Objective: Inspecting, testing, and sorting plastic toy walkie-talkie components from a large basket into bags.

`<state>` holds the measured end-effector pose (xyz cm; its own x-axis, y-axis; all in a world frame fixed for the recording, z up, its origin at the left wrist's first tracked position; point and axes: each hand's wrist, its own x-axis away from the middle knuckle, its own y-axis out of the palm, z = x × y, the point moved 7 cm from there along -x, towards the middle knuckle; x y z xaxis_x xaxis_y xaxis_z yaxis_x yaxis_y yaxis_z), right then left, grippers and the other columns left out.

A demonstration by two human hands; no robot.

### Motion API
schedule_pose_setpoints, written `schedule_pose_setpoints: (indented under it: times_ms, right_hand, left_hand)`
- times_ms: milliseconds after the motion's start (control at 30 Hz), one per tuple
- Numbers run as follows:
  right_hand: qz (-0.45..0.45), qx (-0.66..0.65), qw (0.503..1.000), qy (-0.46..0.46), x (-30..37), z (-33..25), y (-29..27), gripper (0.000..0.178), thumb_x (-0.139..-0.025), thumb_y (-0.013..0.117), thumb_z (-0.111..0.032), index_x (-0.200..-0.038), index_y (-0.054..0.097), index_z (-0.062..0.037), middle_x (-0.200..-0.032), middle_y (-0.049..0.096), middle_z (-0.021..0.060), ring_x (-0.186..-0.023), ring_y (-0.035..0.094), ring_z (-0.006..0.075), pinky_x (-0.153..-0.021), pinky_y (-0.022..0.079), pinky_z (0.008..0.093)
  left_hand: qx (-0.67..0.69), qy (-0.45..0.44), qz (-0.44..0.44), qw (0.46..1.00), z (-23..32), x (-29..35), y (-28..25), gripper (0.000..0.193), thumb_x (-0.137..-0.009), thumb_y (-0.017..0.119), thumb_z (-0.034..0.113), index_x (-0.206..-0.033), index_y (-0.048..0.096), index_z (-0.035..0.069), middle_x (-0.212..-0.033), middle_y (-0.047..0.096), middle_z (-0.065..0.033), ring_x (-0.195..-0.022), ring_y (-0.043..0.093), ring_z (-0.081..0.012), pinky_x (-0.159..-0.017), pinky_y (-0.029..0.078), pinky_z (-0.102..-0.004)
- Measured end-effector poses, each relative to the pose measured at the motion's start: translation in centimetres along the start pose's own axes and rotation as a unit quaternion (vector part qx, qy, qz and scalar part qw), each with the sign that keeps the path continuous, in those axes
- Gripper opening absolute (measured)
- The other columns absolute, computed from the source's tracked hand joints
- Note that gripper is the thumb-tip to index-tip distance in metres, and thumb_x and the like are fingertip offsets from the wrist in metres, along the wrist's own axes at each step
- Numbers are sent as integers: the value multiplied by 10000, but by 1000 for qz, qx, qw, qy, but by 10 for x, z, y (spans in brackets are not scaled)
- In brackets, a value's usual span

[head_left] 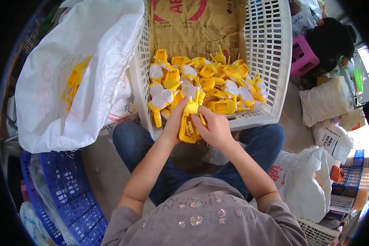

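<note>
A yellow plastic part point(188, 130) with an open, box-like frame is held between my two hands, just in front of a white crate. My left hand point(174, 122) is closed around its left side and upper end. My right hand point(215, 127) pinches it from the right, thumb and fingers on the side. Small details inside the frame are hard to make out. Right beyond my hands lies a heap of similar yellow parts point(219, 82), many joined to white round pieces.
The white slotted crate point(272, 49) stands before my knees, a brown paper sack point(197, 37) lining its far part. At left, a white woven sack point(49, 94) holds more yellow parts point(76, 78). Blue baskets point(71, 188) are lower left. A pink stool point(303, 57) and white sacks point(305, 184) are at right.
</note>
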<state>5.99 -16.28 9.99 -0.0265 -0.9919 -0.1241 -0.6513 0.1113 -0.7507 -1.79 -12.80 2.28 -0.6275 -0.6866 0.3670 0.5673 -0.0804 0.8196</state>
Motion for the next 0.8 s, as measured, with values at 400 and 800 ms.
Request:
schedule_pose_setpoints:
  times_ms: [400, 800]
  right_hand:
    - [21, 90, 993, -67, -6, 4, 23, 140, -820, 554, -223, -794, 519, -90, -552, 546, 140, -490, 547, 327, -451, 429, 422]
    - [65, 131, 977, -155, -37, -1, 50, 184, -781, 533, -223, -683, 521, -67, -501, 549, 114, -447, 561, 288, -399, 426, 404]
  left_hand:
    - [-59, 28, 83, 994, -4, 2, -13, 391, -877, 456, 399, -1130, 494, 104, -984, 573, -56, -874, 589, -159, -742, 497, -280]
    - [43, 2, 225, 973, -14, 3, -55, 464, -847, 371, 516, -1117, 521, 169, -1024, 590, -43, -910, 595, -205, -754, 502, -361]
